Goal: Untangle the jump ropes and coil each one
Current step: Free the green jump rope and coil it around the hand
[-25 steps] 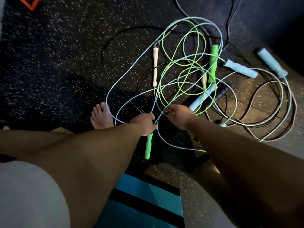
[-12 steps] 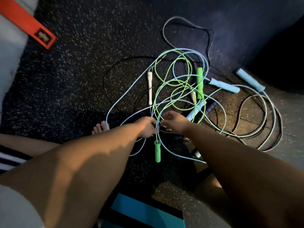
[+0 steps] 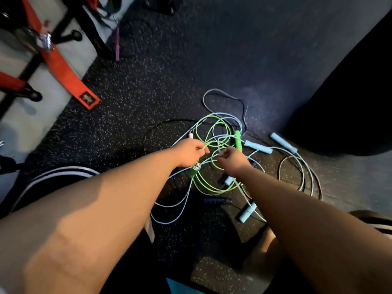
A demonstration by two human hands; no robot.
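Several jump ropes lie tangled on the dark speckled floor. My left hand [image 3: 189,152] pinches the green rope [image 3: 214,132] and lifts it, and one green handle [image 3: 194,171] hangs just under that hand. The other green handle [image 3: 238,140] lies beyond my right hand [image 3: 232,159], whose fingers curl around the green and light blue cords in the knot. A light blue rope [image 3: 174,205] loops below the hands. Its foam handles [image 3: 257,147] lie to the right, and another blue handle [image 3: 247,212] lies near my right forearm. A thin black rope [image 3: 148,134] arcs on the left.
An orange strap [image 3: 63,68] and black equipment legs [image 3: 89,28] lie at the upper left on a pale floor. A large dark object [image 3: 350,98] stands at the right. A second coil of light blue and black rope [image 3: 303,172] lies right of the knot. A teal mat [image 3: 182,287] shows at the bottom edge.
Both hands have risen off the floor with the green rope, and its handle now hangs under my left hand. The view has tilted up toward the orange strap.
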